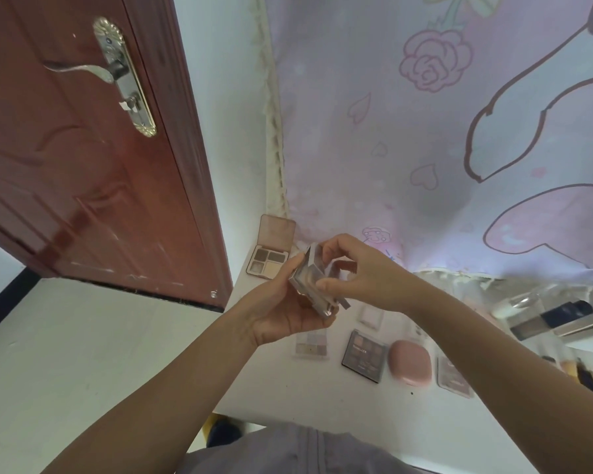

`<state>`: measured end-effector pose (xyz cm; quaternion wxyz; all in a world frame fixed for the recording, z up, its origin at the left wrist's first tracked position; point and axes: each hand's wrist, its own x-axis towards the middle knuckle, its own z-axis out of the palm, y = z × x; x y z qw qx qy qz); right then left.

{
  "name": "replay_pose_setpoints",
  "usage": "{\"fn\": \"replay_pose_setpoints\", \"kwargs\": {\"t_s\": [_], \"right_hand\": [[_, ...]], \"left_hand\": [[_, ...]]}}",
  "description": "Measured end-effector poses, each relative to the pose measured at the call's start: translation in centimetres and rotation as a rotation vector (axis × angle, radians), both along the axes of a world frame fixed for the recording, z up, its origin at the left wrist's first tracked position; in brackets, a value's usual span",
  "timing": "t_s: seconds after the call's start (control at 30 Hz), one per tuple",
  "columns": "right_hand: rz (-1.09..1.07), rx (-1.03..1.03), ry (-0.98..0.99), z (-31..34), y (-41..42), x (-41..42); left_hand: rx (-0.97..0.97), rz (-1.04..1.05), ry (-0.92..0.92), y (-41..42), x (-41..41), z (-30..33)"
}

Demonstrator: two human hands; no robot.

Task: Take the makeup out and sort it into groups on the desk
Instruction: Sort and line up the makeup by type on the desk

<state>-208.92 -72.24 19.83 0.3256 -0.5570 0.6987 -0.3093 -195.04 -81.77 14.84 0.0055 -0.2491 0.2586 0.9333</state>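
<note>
A small clear-cased makeup compact [310, 280] is held up in the air above the left part of the white desk [322, 401], between both hands. The left hand [285, 313] cradles it from below, fingers curled under the case and the thumb along its near side. The right hand [353, 271] comes in from above, with its fingertips [322, 285] pinching the upper part of the case; whether the lid is being lifted cannot be told, as the case is blurred. On the desk below, toward its left edge, an open eyeshadow palette [271, 256] stands with its pink lid leaning against the wall. Nearer the front, a row of flat items lies side by side: a pale clear palette [311, 343] partly hidden under the left hand, a dark square palette [364, 355], a pink rounded case [412, 362] just beside it, and a pinkish flat palette [454, 374] further right. A small clear compact [371, 314] lies behind the dark palette. At the right edge of the desk sits a clear box [558, 316] holding dark tubes. A pastel printed cloth [442, 131] hangs on the wall behind the desk, and a red-brown door [83, 148] with a metal handle [93, 71] stands to the left.
</note>
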Motion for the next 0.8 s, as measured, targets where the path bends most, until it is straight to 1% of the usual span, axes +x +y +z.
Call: {"fn": "replay_pose_setpoints", "kwargs": {"t_s": [0.1, 0.17, 0.27, 0.33, 0.4, 0.47, 0.5, 0.63, 0.73, 0.8], "right_hand": [[0.035, 0.046, -0.025, 0.4, -0.6, -0.3], [0.032, 0.093, -0.104, 0.9, -1.1, -1.0], [0.001, 0.147, -0.404, 1.4, -1.3, -2.5], [-0.113, 0.141, -0.64, 1.0, -1.2, -2.9], [-0.22, 0.106, -0.78, 0.1, -1.2, -2.4], [-0.287, 0.078, -0.795, -1.2, -1.0, -1.9], [-0.283, 0.07, -0.792, -1.7, -0.8, -1.5], [-0.114, 0.1, -0.724, -3.3, -0.1, 0.6], [-0.126, 0.048, -0.762, -3.8, -0.8, 2.3], [-0.146, 0.031, -0.77, -3.7, -1.3, 2.8]], "left_hand": [[0.059, 0.025, 0.03, 0.1, 0.2, 0.2], [0.108, 0.035, 0.038, -0.1, 0.3, 0.2], [0.144, -0.006, 0.055, -0.4, 0.9, 0.1], [0.188, -0.04, 0.089, -0.5, 1.7, -0.1], [0.231, -0.052, 0.124, -0.5, 2.5, -0.7], [0.273, -0.042, 0.165, -0.6, 3.1, -1.3], [0.29, -0.03, 0.183, -0.7, 3.4, -1.6], [0.345, 0.053, 0.236, -0.8, 4.2, -2.6], [0.394, 0.11, 0.262, -0.8, 4.2, -2.9], [0.396, 0.112, 0.283, -1.0, 4.2, -2.9]]}}
